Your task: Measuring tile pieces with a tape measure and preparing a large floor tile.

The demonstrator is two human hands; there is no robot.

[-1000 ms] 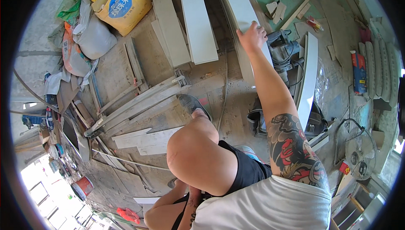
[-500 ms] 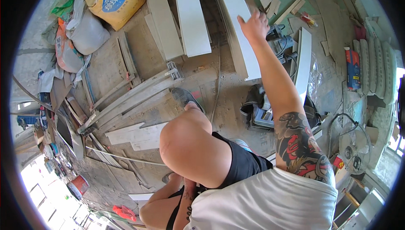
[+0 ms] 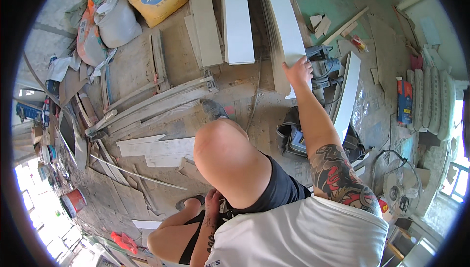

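Note:
My right hand point(image 3: 299, 72) lies across the near end of a long white plank point(image 3: 285, 22), its thumb by the left edge and its fingers curled at the right edge. That plank tops a stack whose layered side shows on the left. Just right of the hand sits a grey power tool with a cord point(image 3: 324, 66). My left hand point(image 3: 213, 203) is low between my legs, beside my bent knee. Its fingers look curled in, and whatever they hold, if anything, is hidden.
Another white plank point(image 3: 239, 20) and a beige board point(image 3: 205, 27) lie to the left. Long metal rails point(image 3: 156, 100) and broken white strips point(image 3: 161, 149) cover the floor. A black tool bag point(image 3: 293, 137) stands near my right forearm. Beyond are a yellow sack point(image 3: 159, 10) and a fan point(image 3: 402, 188).
My right hand has come down toward the near end of the plank, its fingers now bent over the edge. The left hand shows more beside the knee. The whole view has shifted somewhat.

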